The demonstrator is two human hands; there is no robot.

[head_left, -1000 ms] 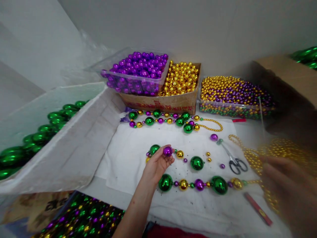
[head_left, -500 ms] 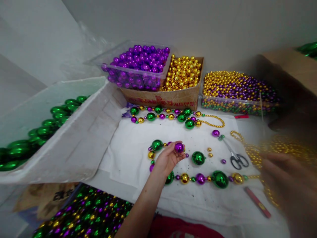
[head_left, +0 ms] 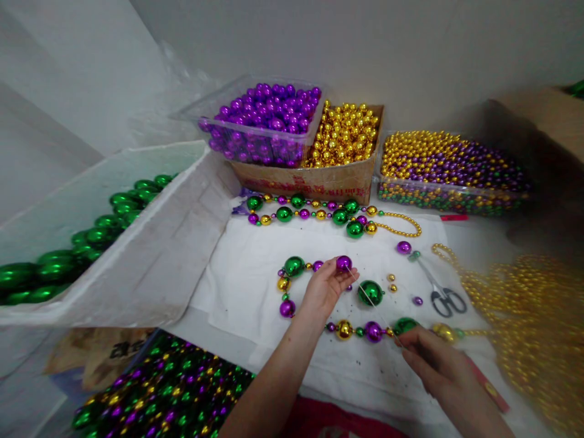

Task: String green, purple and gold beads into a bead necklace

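My left hand (head_left: 325, 290) pinches a purple bead (head_left: 344, 263) above the white cloth (head_left: 246, 274). My right hand (head_left: 435, 365) pinches the end of a thin needle (head_left: 370, 300) whose tip touches that purple bead. A half-strung strand of green, gold and purple beads (head_left: 365, 330) lies under both hands and curls up to a green bead (head_left: 294, 266). A loose green bead (head_left: 370, 292) rests between the hands.
A finished bead strand (head_left: 319, 213) lies at the cloth's far edge. Behind it stand a tub of purple beads (head_left: 264, 118), a box of gold beads (head_left: 342, 134) and a tray of small mixed beads (head_left: 447, 167). Scissors (head_left: 442, 298) lie right; gold strands (head_left: 529, 304) pile beyond. Green balls (head_left: 91, 237) fill a box on the left.
My left hand carried the purple bead to the right. My right hand came in from the blurred right edge and brought the needle tip to the bead.
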